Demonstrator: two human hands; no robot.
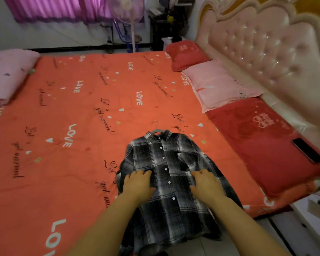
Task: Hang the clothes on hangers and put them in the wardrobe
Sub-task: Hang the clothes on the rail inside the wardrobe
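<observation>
The plaid shirt [166, 163] lies buttoned and face up at the near edge of the bed [72, 117], its hem spilling over the side. A hanger [156, 130] pokes its hook out of the collar, and the left hand [137, 183] and right hand [206, 183] rest on either side of the button line, fingers relaxed and flat on the cloth, gripping nothing. To the right, against the tufted headboard [266, 45], lie a red pillow [262, 141] with a dark phone [307, 151] on it, a pink pillow [218, 85] and another red one [185, 54]; a folded lilac quilt [7, 74] sits at the far left, and a standing fan [127, 10] is beyond the bed.
</observation>
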